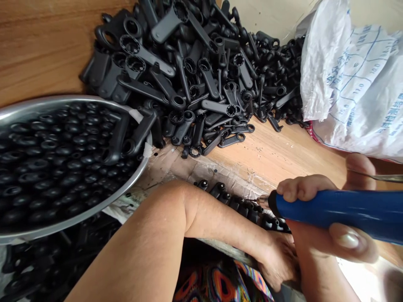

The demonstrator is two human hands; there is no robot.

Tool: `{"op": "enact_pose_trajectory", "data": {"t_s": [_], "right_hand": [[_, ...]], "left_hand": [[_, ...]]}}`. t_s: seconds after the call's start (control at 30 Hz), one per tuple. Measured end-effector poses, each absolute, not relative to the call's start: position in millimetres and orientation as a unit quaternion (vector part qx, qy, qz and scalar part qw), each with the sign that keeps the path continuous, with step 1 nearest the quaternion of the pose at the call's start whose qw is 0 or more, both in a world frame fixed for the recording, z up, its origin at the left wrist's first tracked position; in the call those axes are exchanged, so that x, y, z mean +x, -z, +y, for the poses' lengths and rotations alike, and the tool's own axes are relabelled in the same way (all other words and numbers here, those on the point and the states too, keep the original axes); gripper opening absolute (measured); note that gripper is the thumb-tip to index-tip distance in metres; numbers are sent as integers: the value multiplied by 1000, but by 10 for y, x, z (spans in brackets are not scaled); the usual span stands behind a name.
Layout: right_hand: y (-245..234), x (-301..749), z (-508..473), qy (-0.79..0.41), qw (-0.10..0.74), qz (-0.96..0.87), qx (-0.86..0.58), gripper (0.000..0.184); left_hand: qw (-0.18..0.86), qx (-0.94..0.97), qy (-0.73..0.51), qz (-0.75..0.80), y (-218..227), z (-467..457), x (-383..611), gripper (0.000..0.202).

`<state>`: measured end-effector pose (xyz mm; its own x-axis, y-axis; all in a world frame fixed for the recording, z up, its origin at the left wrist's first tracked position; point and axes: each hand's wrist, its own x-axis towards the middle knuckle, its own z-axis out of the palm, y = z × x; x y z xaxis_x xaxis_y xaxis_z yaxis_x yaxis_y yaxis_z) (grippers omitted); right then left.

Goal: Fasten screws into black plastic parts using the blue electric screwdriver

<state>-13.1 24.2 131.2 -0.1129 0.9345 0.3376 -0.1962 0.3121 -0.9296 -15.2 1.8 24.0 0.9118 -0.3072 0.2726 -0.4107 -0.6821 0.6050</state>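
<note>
My right hand (307, 188) is wrapped round a blue electric screwdriver (340, 214), with fingers over the top and the thumb below. Its metal nose (263, 201) points left, above a row of black plastic parts (225, 197) lined up along the bench edge. My left arm reaches across from the lower left, in front of part of that row. Its hand (278, 258) is low beside the right wrist; the fingers are mostly hidden there, so what they hold, if anything, does not show.
A big pile of black plastic crank-like levers (217, 107) with ring ends covers the wooden table (37, 50). At left stands a metal basin (135, 178) full of round black knobs (63, 167), two levers on its rim. A white woven sack (355, 88) sits at right.
</note>
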Motion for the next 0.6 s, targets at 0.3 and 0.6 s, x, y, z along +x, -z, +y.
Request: {"op": "enact_pose_trajectory", "data": {"t_s": [0.3, 0.6], "right_hand": [[-1284, -99, 309, -513, 571, -568, -297, 66], [-1281, -120, 236, -498, 562, -571, -332, 69]], "left_hand": [[285, 932, -76, -210, -278, 33, -181, 18], [430, 888, -85, -140, -252, -4, -115, 20]]}}
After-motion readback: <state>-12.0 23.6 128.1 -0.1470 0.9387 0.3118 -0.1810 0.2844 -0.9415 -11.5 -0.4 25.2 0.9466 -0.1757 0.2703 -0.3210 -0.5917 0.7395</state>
